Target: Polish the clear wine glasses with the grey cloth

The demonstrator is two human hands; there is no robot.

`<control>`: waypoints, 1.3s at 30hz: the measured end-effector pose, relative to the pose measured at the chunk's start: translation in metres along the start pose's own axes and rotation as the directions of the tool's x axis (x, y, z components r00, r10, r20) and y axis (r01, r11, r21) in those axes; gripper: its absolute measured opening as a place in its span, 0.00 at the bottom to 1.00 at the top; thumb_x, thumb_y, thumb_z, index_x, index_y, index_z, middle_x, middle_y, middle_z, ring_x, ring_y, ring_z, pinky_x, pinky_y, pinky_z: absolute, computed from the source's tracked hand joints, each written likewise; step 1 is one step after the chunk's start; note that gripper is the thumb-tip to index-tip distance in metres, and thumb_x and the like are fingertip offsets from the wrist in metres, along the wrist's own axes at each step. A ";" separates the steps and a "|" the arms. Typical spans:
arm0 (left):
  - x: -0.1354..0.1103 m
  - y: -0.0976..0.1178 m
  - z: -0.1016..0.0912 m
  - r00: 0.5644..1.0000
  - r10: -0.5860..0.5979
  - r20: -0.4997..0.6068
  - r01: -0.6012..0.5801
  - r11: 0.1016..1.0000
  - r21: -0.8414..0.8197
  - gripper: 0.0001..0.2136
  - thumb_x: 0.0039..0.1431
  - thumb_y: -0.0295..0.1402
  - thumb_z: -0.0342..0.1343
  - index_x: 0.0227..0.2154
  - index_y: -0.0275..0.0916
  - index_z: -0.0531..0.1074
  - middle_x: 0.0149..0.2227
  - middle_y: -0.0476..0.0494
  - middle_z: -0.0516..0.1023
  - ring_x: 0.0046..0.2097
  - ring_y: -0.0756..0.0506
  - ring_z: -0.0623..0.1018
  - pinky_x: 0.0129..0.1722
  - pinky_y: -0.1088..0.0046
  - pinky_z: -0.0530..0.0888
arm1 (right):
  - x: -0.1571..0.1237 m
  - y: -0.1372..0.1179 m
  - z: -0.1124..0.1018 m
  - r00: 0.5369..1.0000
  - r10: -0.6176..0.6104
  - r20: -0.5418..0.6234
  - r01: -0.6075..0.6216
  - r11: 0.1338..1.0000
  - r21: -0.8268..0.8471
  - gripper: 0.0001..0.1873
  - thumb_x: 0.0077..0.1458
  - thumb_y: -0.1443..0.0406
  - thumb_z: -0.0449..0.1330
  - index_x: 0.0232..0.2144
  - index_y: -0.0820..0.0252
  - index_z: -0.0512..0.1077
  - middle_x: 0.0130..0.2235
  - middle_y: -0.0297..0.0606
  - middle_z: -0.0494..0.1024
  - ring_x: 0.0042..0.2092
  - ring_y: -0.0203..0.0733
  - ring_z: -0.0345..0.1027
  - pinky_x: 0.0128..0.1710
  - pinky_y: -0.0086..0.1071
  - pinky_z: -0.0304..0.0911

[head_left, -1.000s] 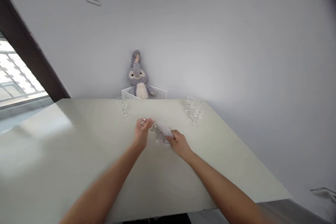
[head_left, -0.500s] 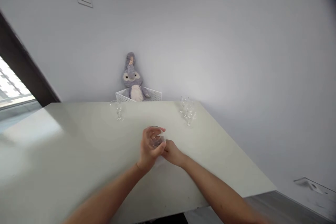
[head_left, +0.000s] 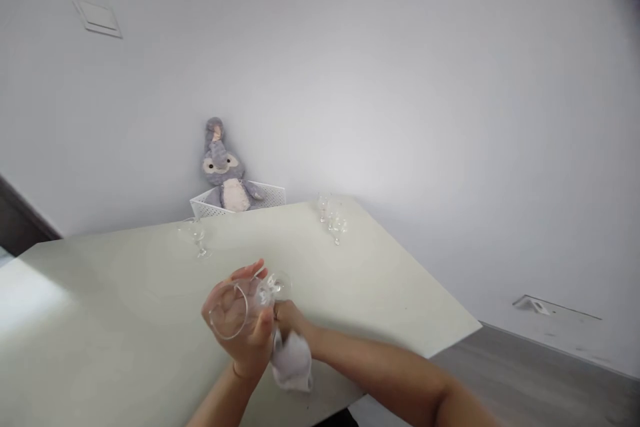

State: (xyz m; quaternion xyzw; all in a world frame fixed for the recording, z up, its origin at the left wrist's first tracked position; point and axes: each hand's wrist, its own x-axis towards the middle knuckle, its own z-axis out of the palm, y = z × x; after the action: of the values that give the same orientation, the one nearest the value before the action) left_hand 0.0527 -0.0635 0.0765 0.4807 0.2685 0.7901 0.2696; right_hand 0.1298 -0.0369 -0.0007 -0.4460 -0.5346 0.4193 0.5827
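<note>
My left hand (head_left: 239,330) cradles a clear stemmed glass (head_left: 235,307) above the white table (head_left: 380,280). The glass lies tilted on its side, rim toward me and foot pointing away. Just right of it, my right hand (head_left: 290,317) is closed on a pale grey cloth (head_left: 292,363), which hangs down below the fingers and touches the glass near its stem.
One more clear glass (head_left: 197,237) stands at the table's far left. A cluster of several glasses (head_left: 333,217) stands at the far right corner. A grey plush toy (head_left: 223,168) sits in a white mesh basket (head_left: 270,195) behind the table against the wall.
The hands have drawn closer to me and lifted the glass off the table, tipping it sideways. The cloth now hangs from my right hand. My view has swung to the right.
</note>
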 end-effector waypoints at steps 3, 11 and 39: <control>0.015 0.004 -0.009 0.998 0.056 0.020 -0.057 0.996 0.071 0.26 0.38 0.45 0.62 0.39 0.43 0.57 0.40 0.42 0.69 0.44 0.39 0.73 0.44 0.52 0.70 | 0.006 -0.010 -0.023 0.906 0.029 0.421 0.204 0.845 -0.495 0.12 0.36 0.66 0.65 0.28 0.64 0.73 0.29 0.35 0.76 0.34 0.41 0.67 0.38 0.32 0.62; 0.017 -0.031 -0.001 0.967 -0.093 0.237 0.053 0.984 0.170 0.23 0.41 0.34 0.62 0.41 0.39 0.60 0.44 0.39 0.69 0.49 0.40 0.70 0.49 0.57 0.66 | 0.018 -0.053 -0.067 0.955 -0.122 0.270 0.285 0.621 -0.730 0.24 0.47 0.63 0.59 0.49 0.56 0.65 0.37 0.38 0.70 0.37 0.39 0.64 0.36 0.29 0.59; 0.028 -0.118 -0.089 0.782 -0.623 -0.015 0.542 0.669 0.508 0.14 0.42 0.37 0.59 0.34 0.41 0.70 0.41 0.41 0.73 0.46 0.40 0.71 0.45 0.60 0.67 | 0.072 0.032 -0.199 0.958 0.220 -0.181 -0.275 0.540 -0.795 0.11 0.46 0.60 0.52 0.24 0.60 0.70 0.22 0.34 0.72 0.26 0.39 0.65 0.27 0.29 0.55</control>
State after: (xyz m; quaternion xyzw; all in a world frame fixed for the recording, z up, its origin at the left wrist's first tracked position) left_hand -0.0185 0.0246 -0.0221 0.4823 0.5750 0.5268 0.3990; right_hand 0.3329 0.0265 -0.0196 -0.7459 -0.5808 0.1920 0.2634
